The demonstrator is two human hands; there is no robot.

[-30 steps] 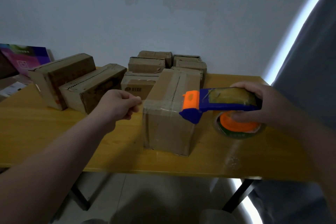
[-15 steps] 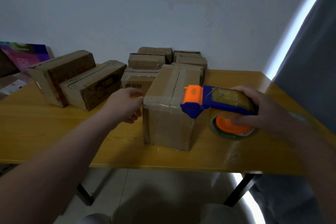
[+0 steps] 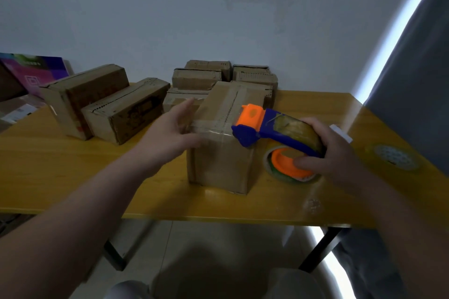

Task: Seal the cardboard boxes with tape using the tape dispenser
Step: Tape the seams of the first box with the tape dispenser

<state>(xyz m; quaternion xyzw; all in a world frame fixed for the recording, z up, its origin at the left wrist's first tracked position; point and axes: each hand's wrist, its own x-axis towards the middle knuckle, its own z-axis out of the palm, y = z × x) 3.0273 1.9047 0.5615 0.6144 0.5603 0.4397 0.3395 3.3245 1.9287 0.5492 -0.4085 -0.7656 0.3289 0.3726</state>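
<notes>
**Dispenser at the box's right edge, free hand opening on the left**

The desk [image 3: 73, 177] carries it all. Near its front edge, a little right of centre, stands the cardboard box [image 3: 218, 165], a strip of clear tape across its near top edge. More boxes [image 3: 102, 106] crowd the back edge and back-left. This one looks light and stiff, though its flaps would give under pressure, so it is best steadied flat-palmed on the top or side. The left hand [image 3: 170, 136] does about that: fingers spread wide, holding nothing, against the box's upper left edge; blur hides firm contact. The right hand [image 3: 332, 153] is wrapped around the tape dispenser [image 3: 267, 128], its orange head at the box's upper right edge, thumb on the orange hub.
</notes>
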